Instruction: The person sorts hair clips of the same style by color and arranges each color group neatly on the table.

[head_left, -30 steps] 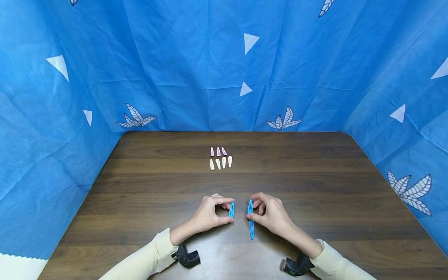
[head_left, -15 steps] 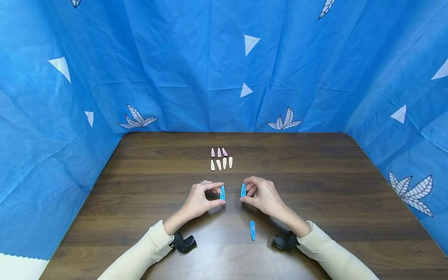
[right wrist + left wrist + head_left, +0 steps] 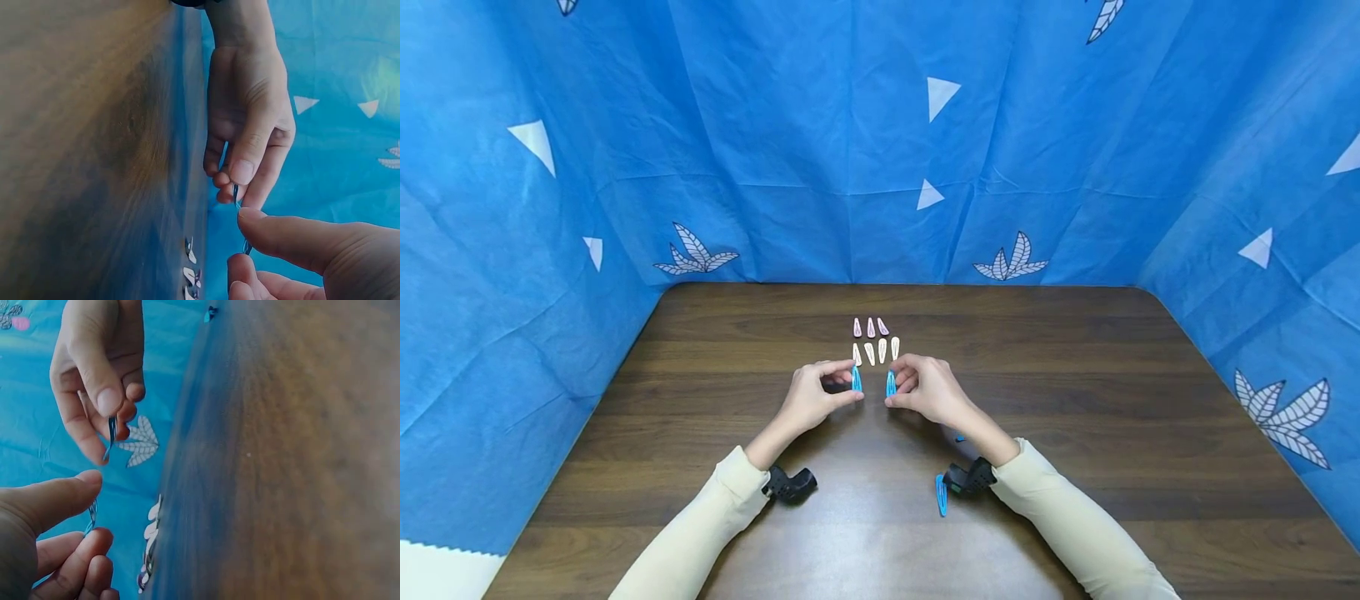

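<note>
In the head view my left hand point(image 3: 814, 396) pinches a blue snap hair clip point(image 3: 857, 379) upright between thumb and index finger. Opposite it, my right hand point(image 3: 934, 390) pinches a second blue hair clip point(image 3: 891, 383) the same way, a small gap apart. Both clips are just in front of a row of cream hair clips point(image 3: 882, 351). The left wrist view shows the left hand's clip point(image 3: 92, 514) below the right hand's clip point(image 3: 112, 432). Nearer me, another blue clip point(image 3: 942, 496) lies on the table, and a small blue piece point(image 3: 960, 438) shows beside my right forearm, mostly hidden.
Behind the cream clips lies a row of 3 pink hair clips point(image 3: 871, 327). The wooden table point(image 3: 1075, 358) ends at a blue patterned cloth point(image 3: 805, 150) hung around its back and sides. A black camera point(image 3: 790, 485) sits on each wrist.
Both hands have moved away from me and leftward, each carrying its blue clip toward the cream row. The blue clip lying near the front stays put; the right wrist now comes close beside it.
</note>
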Demonstrator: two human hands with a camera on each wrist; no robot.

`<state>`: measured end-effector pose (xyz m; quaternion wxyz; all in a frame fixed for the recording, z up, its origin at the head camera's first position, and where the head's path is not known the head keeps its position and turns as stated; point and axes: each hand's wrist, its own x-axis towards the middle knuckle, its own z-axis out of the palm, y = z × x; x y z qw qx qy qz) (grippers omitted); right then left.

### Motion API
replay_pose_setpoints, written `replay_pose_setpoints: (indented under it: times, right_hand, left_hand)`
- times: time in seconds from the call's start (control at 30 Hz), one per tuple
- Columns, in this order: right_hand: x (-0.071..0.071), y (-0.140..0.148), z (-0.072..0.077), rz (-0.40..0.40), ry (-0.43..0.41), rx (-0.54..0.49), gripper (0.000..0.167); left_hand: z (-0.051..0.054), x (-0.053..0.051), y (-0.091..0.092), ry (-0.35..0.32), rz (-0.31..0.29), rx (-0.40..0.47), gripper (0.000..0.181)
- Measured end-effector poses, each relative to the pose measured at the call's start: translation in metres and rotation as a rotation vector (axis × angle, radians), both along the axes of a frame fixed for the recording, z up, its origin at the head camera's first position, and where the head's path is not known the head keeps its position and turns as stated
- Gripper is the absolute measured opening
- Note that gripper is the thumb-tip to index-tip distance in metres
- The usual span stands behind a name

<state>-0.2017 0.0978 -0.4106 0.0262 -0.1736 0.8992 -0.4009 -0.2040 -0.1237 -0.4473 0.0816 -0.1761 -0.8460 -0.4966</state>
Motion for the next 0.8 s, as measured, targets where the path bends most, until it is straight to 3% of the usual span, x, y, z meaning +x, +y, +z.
replay_pose_setpoints:
  times: [0.3,0.57,0.8]
  right_hand:
    - [-0.019,-0.016,-0.008,-0.028,-0.055,0.002,0.044]
    - [-0.029,-0.022,-0.016,-0.011,-0.114,-0.014,0.044]
    - [-0.035,-0.024,-0.026,0.004,-0.097,0.031,0.043]
  left_hand:
    - [-0.008,-0.009,0.000,-0.032,0.003,-0.013,0.046]
    - [-0.015,-0.015,-0.001,-0.014,0.004,-0.144,0.044]
    - [-0.018,-0.018,-0.003,-0.011,-0.005,-0.207,0.044]
